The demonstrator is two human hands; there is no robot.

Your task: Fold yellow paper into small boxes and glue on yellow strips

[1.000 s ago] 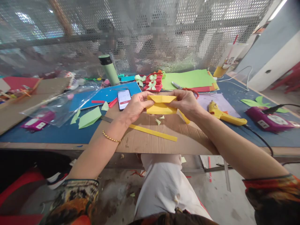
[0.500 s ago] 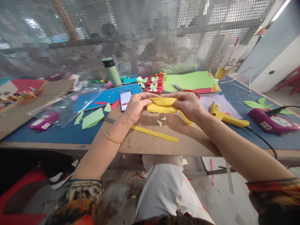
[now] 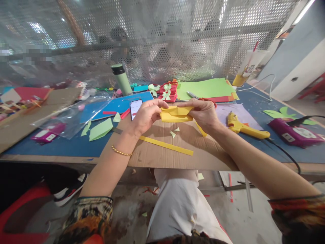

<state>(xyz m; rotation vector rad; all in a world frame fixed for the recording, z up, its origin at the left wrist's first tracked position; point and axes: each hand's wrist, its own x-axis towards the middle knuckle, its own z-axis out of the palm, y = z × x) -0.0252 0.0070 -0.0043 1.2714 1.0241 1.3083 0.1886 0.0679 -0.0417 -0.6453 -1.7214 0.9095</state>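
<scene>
A folded piece of yellow paper (image 3: 177,116) is held up between both hands above a cardboard sheet (image 3: 162,159). My left hand (image 3: 149,113) pinches its left end, and my right hand (image 3: 203,112) grips its right end, with fingers along the top fold. Below, a long yellow paper strip (image 3: 167,145) lies on the cardboard, with another short yellow strip (image 3: 201,129) under my right hand. Small pale green scraps (image 3: 172,134) rest between them. A phone (image 3: 136,107) lies just beyond my left hand.
A yellow glue gun (image 3: 245,128) and a purple power socket (image 3: 291,130) lie on the right. Behind are scissors (image 3: 193,95), green paper sheets (image 3: 208,88), red folded pieces with green bows (image 3: 167,92) and a green bottle (image 3: 122,80). A drink cup (image 3: 250,67) stands back right.
The fold along the yellow paper's top has shifted, and the fingers of both hands have moved slightly along it. The paper stays in both hands.
</scene>
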